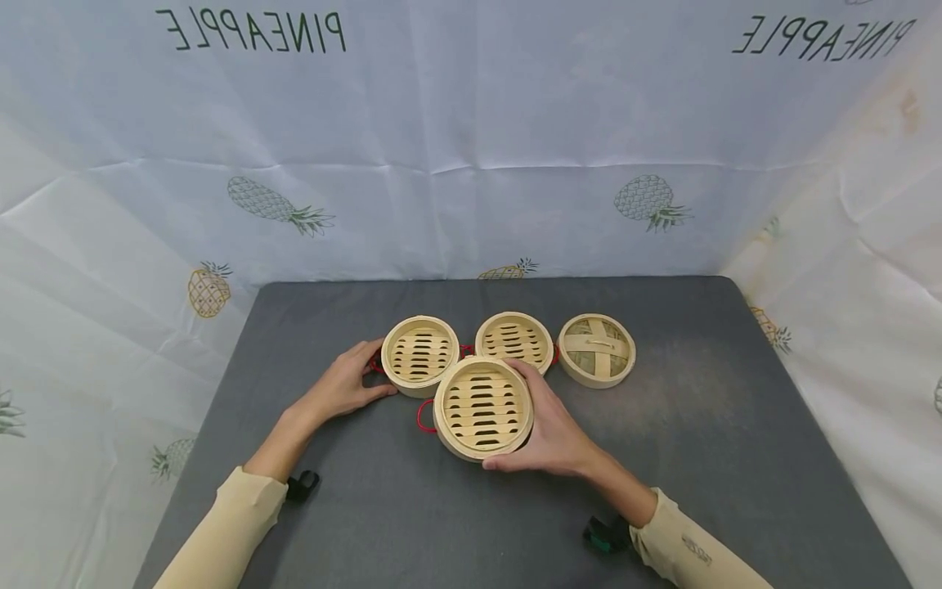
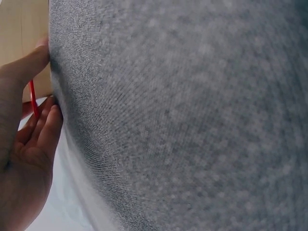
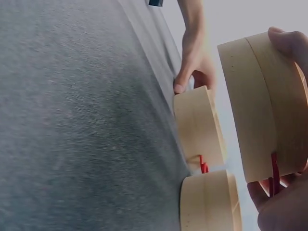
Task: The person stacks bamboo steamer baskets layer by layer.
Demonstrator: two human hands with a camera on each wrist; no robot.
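My right hand point(image 1: 555, 429) grips a bamboo steamer basket point(image 1: 483, 407) by its rim, its slatted inside showing and a red loop on its left side. In the right wrist view this raised basket point(image 3: 260, 106) is clear of the table. At the left, my left hand point(image 1: 352, 383) holds the side of a second steamer basket point(image 1: 420, 352), which stands on the table; its thumb and fingers lie on either side of a red loop point(image 2: 32, 98). Behind the raised basket stands a third steamer basket point(image 1: 513, 334), partly hidden.
A woven bamboo steamer lid point(image 1: 597, 350) with crossed bands lies right of the third basket. Everything rests on a dark grey table point(image 1: 706, 425). Behind hangs a pale curtain point(image 1: 471, 221) printed with pineapples. Dark straps point(image 1: 302, 487) sit at both wrists.
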